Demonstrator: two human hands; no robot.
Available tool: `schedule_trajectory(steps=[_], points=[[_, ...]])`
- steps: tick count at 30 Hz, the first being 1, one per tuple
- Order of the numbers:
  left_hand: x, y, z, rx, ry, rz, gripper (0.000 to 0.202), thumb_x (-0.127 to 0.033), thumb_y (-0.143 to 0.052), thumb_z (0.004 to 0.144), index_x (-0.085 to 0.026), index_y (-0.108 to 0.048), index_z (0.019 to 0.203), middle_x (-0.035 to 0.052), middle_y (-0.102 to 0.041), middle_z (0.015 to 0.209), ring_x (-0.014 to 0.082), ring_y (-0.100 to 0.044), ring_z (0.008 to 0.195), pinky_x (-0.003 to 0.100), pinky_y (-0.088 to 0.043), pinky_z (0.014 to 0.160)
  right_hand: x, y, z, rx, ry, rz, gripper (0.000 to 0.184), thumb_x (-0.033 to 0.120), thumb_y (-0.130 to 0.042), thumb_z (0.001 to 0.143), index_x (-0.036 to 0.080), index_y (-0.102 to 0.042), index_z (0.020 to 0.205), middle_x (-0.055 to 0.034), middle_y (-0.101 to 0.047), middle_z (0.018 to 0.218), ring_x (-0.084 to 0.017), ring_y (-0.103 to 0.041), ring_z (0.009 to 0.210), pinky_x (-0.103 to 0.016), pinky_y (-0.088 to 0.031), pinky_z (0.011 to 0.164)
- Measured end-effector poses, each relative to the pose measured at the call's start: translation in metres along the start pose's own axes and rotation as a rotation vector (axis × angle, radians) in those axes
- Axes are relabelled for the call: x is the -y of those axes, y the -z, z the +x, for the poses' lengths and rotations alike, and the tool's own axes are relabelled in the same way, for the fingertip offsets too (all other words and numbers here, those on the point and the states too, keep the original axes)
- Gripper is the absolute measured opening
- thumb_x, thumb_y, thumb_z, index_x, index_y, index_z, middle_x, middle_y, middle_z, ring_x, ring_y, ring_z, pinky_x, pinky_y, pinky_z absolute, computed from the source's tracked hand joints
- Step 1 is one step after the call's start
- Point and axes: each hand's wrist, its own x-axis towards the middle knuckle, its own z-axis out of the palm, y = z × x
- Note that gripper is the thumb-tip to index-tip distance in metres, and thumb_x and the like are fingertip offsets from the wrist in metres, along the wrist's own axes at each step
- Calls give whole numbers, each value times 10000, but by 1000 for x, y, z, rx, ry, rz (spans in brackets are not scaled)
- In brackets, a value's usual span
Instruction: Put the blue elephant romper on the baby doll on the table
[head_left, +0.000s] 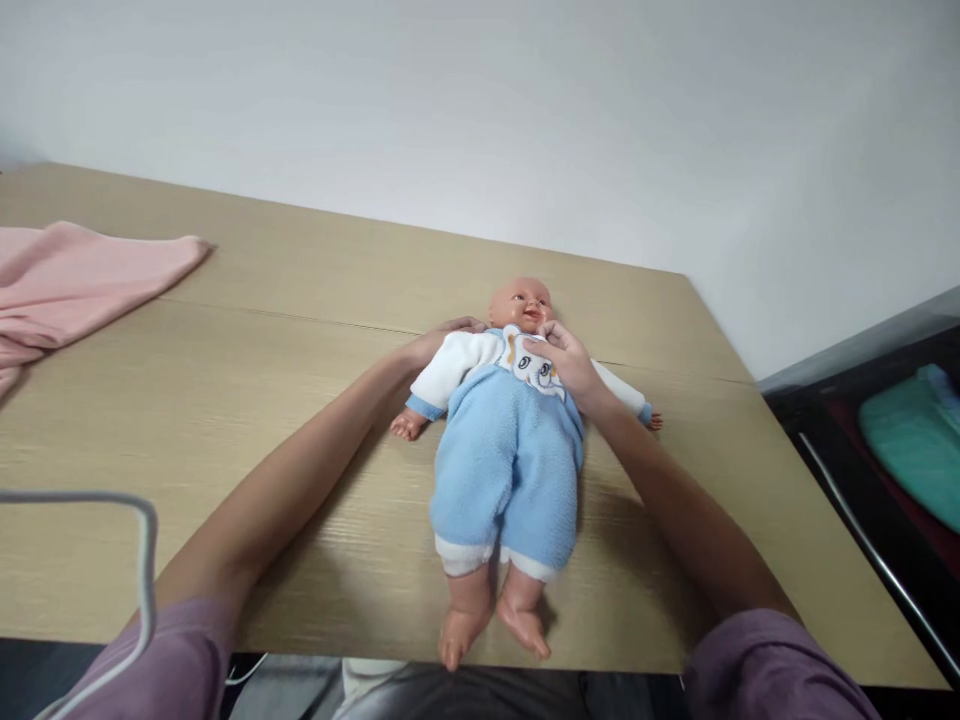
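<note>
A baby doll (pixel 508 455) lies on its back on the wooden table (pixel 225 340), head toward the wall, bare feet at the near edge. It wears a light blue fleece romper with white sleeves and an animal patch on the chest. My left hand (pixel 442 338) rests at the doll's shoulder behind the white sleeve; its fingers are mostly hidden. My right hand (pixel 562 358) pinches the romper's collar just under the doll's chin, fingers closed on the fabric.
A pink cloth (pixel 71 285) lies at the table's far left. A white cable (pixel 139 540) loops at the near left. To the right, beyond the table edge, a teal fabric (pixel 911 440) sits on a dark surface.
</note>
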Motion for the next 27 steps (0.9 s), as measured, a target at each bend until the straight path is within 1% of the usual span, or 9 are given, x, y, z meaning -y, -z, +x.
schedule_trajectory(steps=[3, 5, 8, 10, 13, 18, 22, 24, 27], points=[[-6, 30, 7, 139, 96, 18, 376, -542, -791, 975, -180, -762, 1073, 105, -816, 1173, 286, -754, 1070, 428, -631, 949, 16, 41, -3, 174, -37, -451, 463, 582, -956, 805, 269, -680, 1005, 10, -720, 894, -230, -645, 873, -328, -521, 782], [-7, 48, 8, 186, 122, 124, 436, -615, -747, 954, -203, -768, 1095, 94, -810, 1201, 289, -739, 1101, 393, -611, 945, 25, 57, -7, 203, -26, -631, 444, 647, -868, 899, 263, -710, 1055, -19, -767, 942, -256, -674, 915, -360, -537, 826], [-8, 60, 7, 90, 52, 375, 464, -647, -654, 989, -215, -743, 1132, 87, -794, 1172, 292, -715, 1083, 390, -591, 922, 23, 63, -15, 156, 102, -768, 410, 657, -704, 1028, 255, -711, 1108, -70, -790, 1052, -279, -707, 978, -412, -560, 903], [-12, 55, 3, -4, -89, 496, 414, -591, -604, 1032, -208, -712, 1149, 98, -776, 1190, 285, -703, 1087, 409, -584, 953, 10, 65, -26, 60, 220, -828, 395, 632, -672, 1049, 256, -707, 1165, -104, -777, 1142, -300, -714, 1042, -459, -570, 983], [-25, 30, -7, -20, -378, 604, 334, -497, -544, 1097, -215, -690, 1200, 109, -743, 1262, 283, -677, 1160, 456, -560, 1066, -15, 84, -56, -65, 316, -916, 433, 620, -690, 1033, 268, -692, 1286, -139, -748, 1265, -345, -703, 1159, -540, -554, 1102], [-49, -42, -15, 136, -692, 762, 315, -411, -504, 1148, -218, -688, 1316, 142, -709, 1326, 328, -608, 1324, 508, -472, 1219, -37, 133, -120, -111, 287, -982, 546, 625, -764, 970, 256, -688, 1365, -176, -742, 1359, -409, -679, 1266, -607, -538, 1134], [-62, -91, -2, 220, -685, 959, 290, -336, -594, 1102, -143, -709, 1284, 183, -739, 1298, 360, -633, 1269, 506, -490, 1161, -31, 144, -142, -186, 194, -854, 490, 631, -805, 927, 243, -740, 1220, -155, -794, 1198, -386, -740, 1103, -566, -616, 988], [-65, -102, 4, 261, -634, 963, 242, -284, -618, 1080, -139, -725, 1242, 173, -770, 1238, 348, -667, 1209, 482, -514, 1103, -26, 139, -140, -243, 173, -726, 500, 626, -863, 866, 247, -731, 1163, -124, -799, 1140, -347, -758, 1052, -519, -635, 962], [-64, -103, 8, 272, -659, 829, 187, -292, -604, 1101, -172, -735, 1157, 133, -786, 1159, 310, -702, 1123, 433, -532, 1029, -20, 129, -126, -331, 181, -483, 573, 612, -945, 767, 261, -682, 1135, -92, -778, 1148, -297, -757, 1049, -453, -643, 962]])
